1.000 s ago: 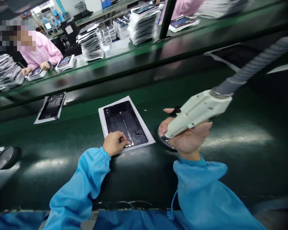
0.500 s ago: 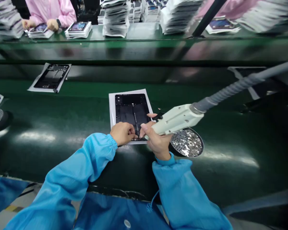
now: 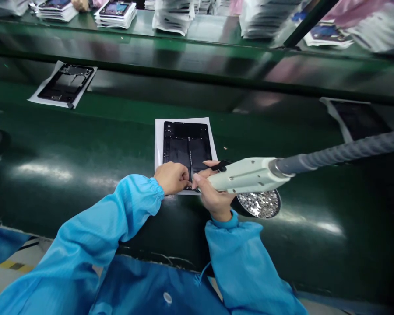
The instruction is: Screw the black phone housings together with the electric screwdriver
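Green belt (image 3: pixel 85 166), head view: black frame (image 3: pixel 187 144) lies on a white sheet (image 3: pixel 158 140) at centre, left hand (image 3: pixel 172 177) curled with fingertips pressing its near edge, right hand (image 3: pixel 213 199) closed round the white driver (image 3: pixel 246 175), whose tip may slip and scratch if the frame shifts.

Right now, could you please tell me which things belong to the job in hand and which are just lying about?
In use: screwdriver in right hand, black panel under left hand, its paper sheet, dish of screws.
Lying about: far-left panel, right-edge panel, stacks on the far bench.
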Demonstrator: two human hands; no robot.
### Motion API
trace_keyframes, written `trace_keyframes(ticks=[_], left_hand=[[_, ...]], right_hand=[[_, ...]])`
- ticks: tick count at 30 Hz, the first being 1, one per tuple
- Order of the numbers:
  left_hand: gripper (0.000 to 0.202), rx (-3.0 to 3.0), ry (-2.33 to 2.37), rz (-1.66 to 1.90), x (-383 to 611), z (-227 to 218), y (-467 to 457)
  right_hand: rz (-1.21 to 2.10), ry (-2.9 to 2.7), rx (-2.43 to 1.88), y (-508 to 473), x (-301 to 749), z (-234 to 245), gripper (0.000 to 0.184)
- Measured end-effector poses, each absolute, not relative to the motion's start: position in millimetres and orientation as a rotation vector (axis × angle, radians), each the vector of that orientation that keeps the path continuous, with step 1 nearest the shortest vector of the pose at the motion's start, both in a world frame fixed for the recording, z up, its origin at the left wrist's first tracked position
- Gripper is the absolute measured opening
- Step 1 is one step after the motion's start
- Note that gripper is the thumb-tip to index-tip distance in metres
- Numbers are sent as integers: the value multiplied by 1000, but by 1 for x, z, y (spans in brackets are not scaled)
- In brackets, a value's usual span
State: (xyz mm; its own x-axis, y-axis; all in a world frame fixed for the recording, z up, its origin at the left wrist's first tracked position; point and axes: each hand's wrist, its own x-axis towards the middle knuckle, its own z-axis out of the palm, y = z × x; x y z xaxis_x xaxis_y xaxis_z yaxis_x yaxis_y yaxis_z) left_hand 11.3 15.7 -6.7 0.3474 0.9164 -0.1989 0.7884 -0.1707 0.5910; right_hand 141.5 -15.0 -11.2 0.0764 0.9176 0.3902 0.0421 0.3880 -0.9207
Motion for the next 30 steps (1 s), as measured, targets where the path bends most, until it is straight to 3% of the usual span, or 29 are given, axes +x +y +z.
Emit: trace_keyframes(ticks=[7,12,19,30], left_hand=[[8,1968,1473,278,11,-7,16],[13,1964,1483,279,10,-7,17],[16,1944,1483,248,5,-5,20],[15,1930,1514,182,3,0,22]], right_hand=[[885,-1300,-1020,-14,153,5,25],[732,-1181,-1031,-5,199,20,24],[574,-916,-1015,21,257,4,28],[560,-971,-1016,40,254,-14,31]])
